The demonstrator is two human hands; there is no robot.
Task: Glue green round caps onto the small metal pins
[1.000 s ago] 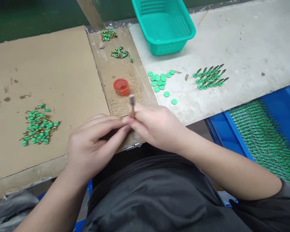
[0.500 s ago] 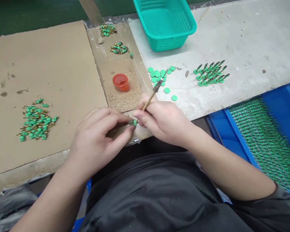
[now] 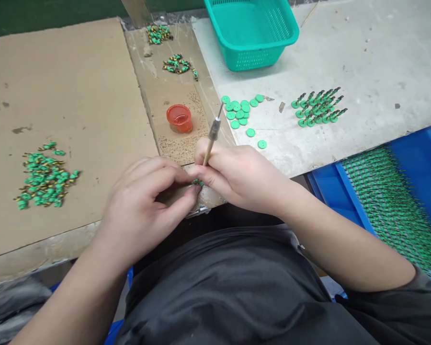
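Observation:
My left hand [image 3: 147, 201] pinches a tiny green figure [image 3: 197, 182] between thumb and fingertips at the table's front edge. Most of the figure is covered by my fingers. In my right hand [image 3: 242, 179] is a slim wooden-handled tool [image 3: 213, 135], with a dark wrapped section and a thin spike pointing up. The tool's lower end is hidden behind my fingers, close to the figure. Ahead of my hands stands a small red cup [image 3: 179, 119] with liquid in it. Loose green discs [image 3: 240, 114] with small holes lie beyond my right hand.
A heap of green figures [image 3: 45, 179] lies on cardboard at left, with smaller groups [image 3: 176, 64] at the back. Figures on round bases [image 3: 319, 108] stand in rows at right. A teal basket [image 3: 256, 57] sits behind; a blue crate [image 3: 359, 201] holds many green pieces.
My right hand has shifted slightly left, and the tool has swung more upright. The left hand keeps its pinch on the figure. The whole view has moved a little.

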